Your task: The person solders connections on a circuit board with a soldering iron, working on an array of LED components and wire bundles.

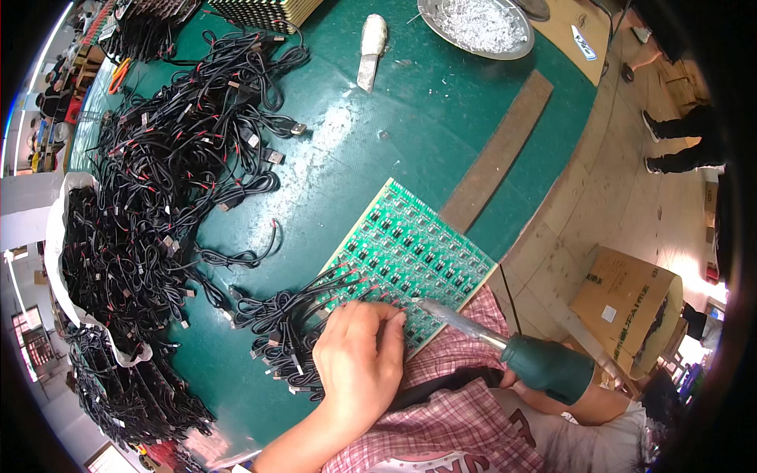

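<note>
A green circuit board panel (410, 244) lies tilted at the near edge of the green table, partly over my lap. My left hand (359, 355) rests on its near corner, fingers pinched on thin black cable ends (347, 288) with red wires that reach onto the board. A bunch of these cables (272, 323) lies just left of the hand. My right hand (512, 381) is mostly hidden behind the green handle of a soldering iron (544, 364) that it grips. The iron's metal tip (418, 301) points left, touching the board beside my left fingertips.
A big heap of black cables (173, 158) covers the table's left side, more in a white bag (87, 260). A taped knife (371, 49) and a metal dish of scraps (481, 27) lie at the far side. A wooden strip (497, 154) lies right. A cardboard box (627, 303) stands on the floor; a person's legs (678, 138) are nearby.
</note>
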